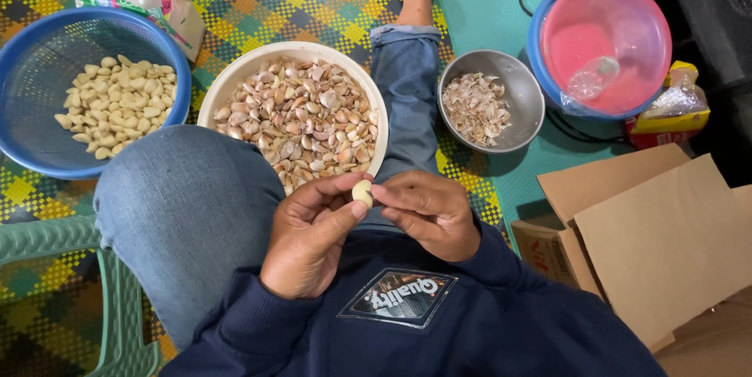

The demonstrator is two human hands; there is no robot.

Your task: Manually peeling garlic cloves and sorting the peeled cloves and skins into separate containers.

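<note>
Hands meet over the lap: left hand and right hand together pinch one pale garlic clove between fingertips, likely held close for a firm grip. Cream bowl of unpeeled cloves sits just ahead; blue basket with peeled ones to its left, steel bowl of skins to its right.

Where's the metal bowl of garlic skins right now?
In the head view the metal bowl sits right of centre on the mat, between the person's outstretched leg and the pink tub.
</note>
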